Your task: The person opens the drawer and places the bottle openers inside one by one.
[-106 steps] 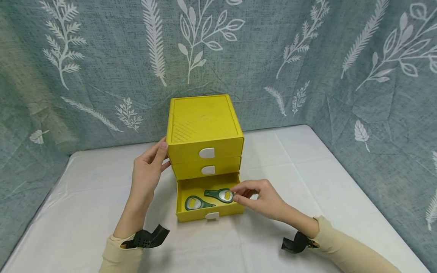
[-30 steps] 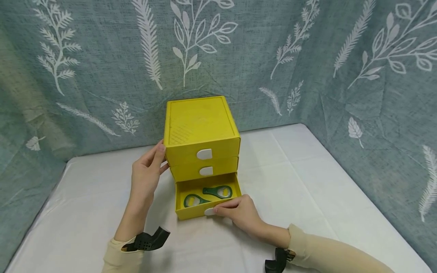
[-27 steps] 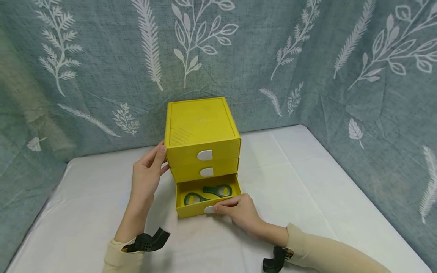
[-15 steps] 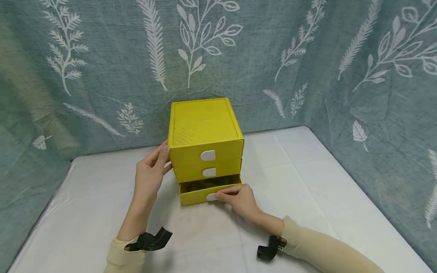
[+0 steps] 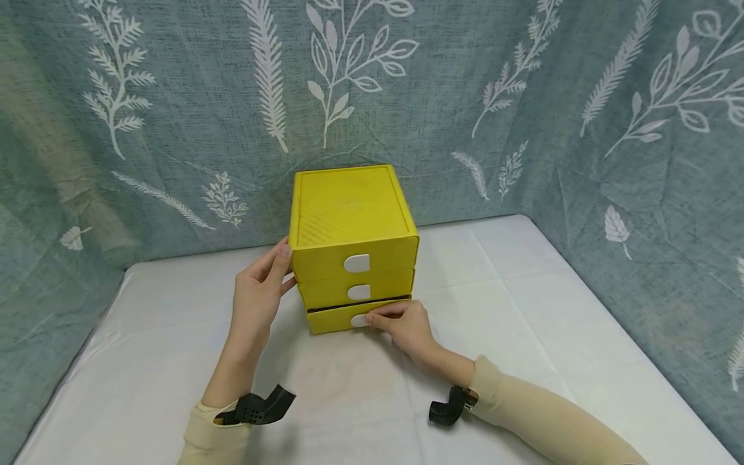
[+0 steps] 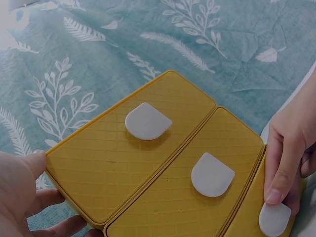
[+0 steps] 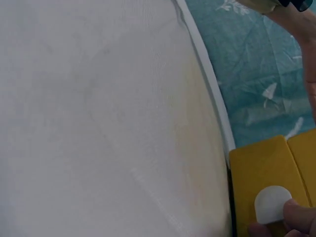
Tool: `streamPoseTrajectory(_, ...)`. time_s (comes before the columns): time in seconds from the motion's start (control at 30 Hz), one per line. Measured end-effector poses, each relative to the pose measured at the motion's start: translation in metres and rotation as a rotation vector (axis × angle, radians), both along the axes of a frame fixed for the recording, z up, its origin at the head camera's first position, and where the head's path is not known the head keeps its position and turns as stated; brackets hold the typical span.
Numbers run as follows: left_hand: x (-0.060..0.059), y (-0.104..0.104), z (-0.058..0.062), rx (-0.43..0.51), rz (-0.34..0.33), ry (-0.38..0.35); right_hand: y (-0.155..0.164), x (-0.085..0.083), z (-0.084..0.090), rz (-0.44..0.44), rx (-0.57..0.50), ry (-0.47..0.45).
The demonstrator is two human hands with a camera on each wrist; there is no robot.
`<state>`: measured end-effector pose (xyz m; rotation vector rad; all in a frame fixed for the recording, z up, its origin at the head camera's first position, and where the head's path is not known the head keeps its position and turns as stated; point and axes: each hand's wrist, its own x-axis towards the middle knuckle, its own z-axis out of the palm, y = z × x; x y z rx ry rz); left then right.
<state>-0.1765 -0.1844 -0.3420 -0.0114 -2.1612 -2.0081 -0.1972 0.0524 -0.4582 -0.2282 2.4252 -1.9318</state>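
Note:
A yellow drawer cabinet (image 5: 354, 206) with three stacked drawers stands near the back of the table. Its bottom drawer (image 5: 331, 320) is nearly closed, with a thin dark gap along its top edge. My right hand (image 5: 409, 329) pinches the white handle (image 6: 274, 219) of that bottom drawer between thumb and fingers. Against the cabinet's left side rests my left hand (image 5: 256, 297), thumb at the front corner and fingers extended along the side. The upper two drawers, with white handles (image 6: 147, 122) of their own, are closed. The bottle openers seen earlier are hidden inside the bottom drawer.
A white cloth (image 5: 488, 310) covers the table around the cabinet. Behind and beside the table hangs a blue-green curtain (image 5: 407, 129) with white leaf prints, close to the cabinet's back. Black wrist cameras (image 5: 256, 407) sit on both forearms.
The right hand has left the green bottle opener, taken the bottom drawer's handle and pushed the drawer inward until little gap shows. The left hand has stayed at the cabinet's side.

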Motion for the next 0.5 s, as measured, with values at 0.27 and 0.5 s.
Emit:
streamPoseTrajectory(0.27, -0.0006, 0.0002, -0.0015, -0.012, 0.007, 0.008, 0.0003, -0.0047, -0.0001, -0.002, 0.019, 0.042)
streamPoseTrajectory(0.5, -0.0001, 0.0001, -0.0019, -0.017, 0.007, 0.019, 0.0045, -0.0092, 0.0000, 0.041, 0.039, 0.029)
